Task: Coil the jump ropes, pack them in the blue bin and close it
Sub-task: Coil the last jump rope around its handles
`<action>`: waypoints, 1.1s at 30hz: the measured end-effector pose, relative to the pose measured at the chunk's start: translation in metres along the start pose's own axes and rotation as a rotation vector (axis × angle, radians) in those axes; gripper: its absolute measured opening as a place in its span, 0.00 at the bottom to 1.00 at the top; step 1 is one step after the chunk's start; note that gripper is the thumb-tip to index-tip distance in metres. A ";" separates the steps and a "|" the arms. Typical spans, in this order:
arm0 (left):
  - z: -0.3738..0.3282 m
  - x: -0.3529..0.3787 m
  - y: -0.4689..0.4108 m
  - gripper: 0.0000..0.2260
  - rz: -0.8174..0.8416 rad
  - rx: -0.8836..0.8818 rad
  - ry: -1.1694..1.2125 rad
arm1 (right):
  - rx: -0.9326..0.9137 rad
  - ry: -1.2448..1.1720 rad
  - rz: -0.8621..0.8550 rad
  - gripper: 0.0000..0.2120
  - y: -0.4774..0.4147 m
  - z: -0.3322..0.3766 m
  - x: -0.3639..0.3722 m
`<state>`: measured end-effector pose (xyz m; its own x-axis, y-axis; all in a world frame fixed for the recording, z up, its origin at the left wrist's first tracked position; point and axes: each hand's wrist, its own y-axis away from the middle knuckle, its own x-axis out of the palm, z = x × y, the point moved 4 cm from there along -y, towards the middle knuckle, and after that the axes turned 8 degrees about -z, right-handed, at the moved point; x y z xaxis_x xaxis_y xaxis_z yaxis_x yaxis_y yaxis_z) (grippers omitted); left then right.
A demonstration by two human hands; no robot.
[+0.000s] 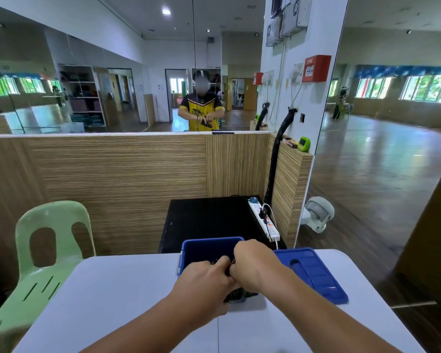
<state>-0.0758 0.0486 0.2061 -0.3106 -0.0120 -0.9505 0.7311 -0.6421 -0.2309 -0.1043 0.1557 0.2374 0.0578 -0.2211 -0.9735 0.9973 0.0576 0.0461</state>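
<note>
The blue bin (204, 247) stands open at the far edge of the white table (112, 296). Its blue lid (313, 273) lies flat on the table just right of it. Both hands meet over the bin's near side. My left hand (204, 284) and my right hand (255, 266) are closed on a dark jump rope (236, 294), a black bundle that shows between and below the fists. Most of the rope is hidden by my hands, and the inside of the bin is dark.
A pale green plastic chair (46, 250) stands at the table's left. Behind the bin sits a black cabinet (209, 220) carrying a white power strip (265, 222). A wood-panelled partition with a mirror rises behind. A white fan (317, 216) sits on the floor to the right.
</note>
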 end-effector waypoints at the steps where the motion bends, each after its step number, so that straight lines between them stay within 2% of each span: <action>1: 0.002 0.003 0.000 0.18 0.011 0.023 0.000 | 0.015 -0.046 -0.015 0.06 0.000 -0.003 0.003; 3: 0.007 0.011 0.000 0.18 0.032 0.054 -0.030 | 0.035 -0.162 -0.033 0.12 0.000 -0.009 0.006; 7: 0.012 0.011 0.001 0.22 -0.017 0.047 -0.009 | 0.122 -0.561 -0.041 0.18 0.000 -0.024 0.009; 11: 0.016 0.014 0.004 0.23 -0.018 0.041 0.026 | 0.165 -0.757 0.027 0.17 0.005 -0.033 0.014; 14: 0.014 0.015 0.007 0.21 -0.023 0.052 0.032 | 0.107 -0.710 0.053 0.19 0.007 -0.034 0.009; 18: 0.011 0.018 0.009 0.21 0.005 0.017 0.037 | 0.024 -0.464 0.015 0.12 0.005 -0.031 -0.001; 28: 0.002 0.008 0.008 0.22 0.061 0.001 0.045 | -0.014 -0.171 -0.064 0.05 0.005 -0.022 -0.004; 33: -0.005 0.001 0.006 0.22 0.053 -0.020 -0.012 | 0.027 -0.172 0.036 0.08 0.004 -0.021 -0.002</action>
<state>-0.0687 0.0485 0.2027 -0.2789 -0.0548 -0.9588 0.7585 -0.6249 -0.1849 -0.1011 0.1772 0.2351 0.0985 -0.3832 -0.9184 0.9951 0.0430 0.0888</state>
